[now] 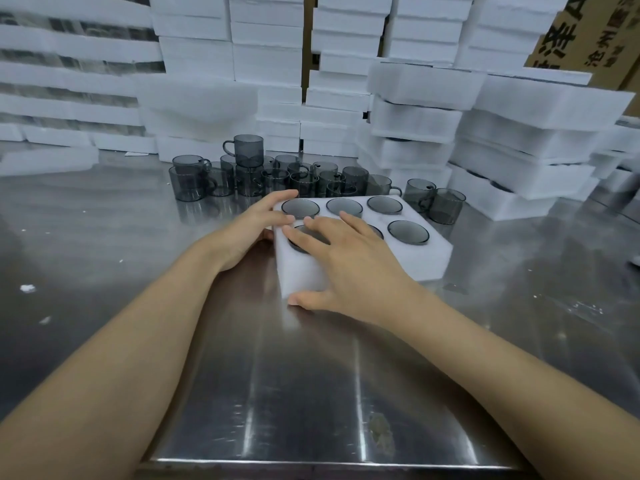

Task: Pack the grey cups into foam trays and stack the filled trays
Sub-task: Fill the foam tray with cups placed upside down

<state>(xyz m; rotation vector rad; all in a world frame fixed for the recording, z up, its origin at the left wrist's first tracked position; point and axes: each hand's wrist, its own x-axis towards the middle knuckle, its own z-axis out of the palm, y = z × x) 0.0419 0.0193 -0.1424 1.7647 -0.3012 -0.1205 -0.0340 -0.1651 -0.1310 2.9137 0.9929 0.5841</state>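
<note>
Currently | foam tray [433, 252] looks full, not yet stacked | left hand [256, 225] and right hand [356, 266] grips clasp it | many loose grey cups [304, 180] await packing

Covering most of the near-left cup [311, 233] in the foam tray [429, 261] with the right hand [349, 268], and leaving only a dark sliver of the next cup [378, 232] showing just right of those fingers. Losing the loose cups [298, 180] beyond the left hand's [254, 230] fingertips in an overlapping cluster, too tangled for counting. Cutting off the foam stacks [266, 39] and a cardboard box [588, 36] at the top edge, far beyond the fingers, clipping its print. Cropping both forearms [145, 341] at the bottom edge.
</note>
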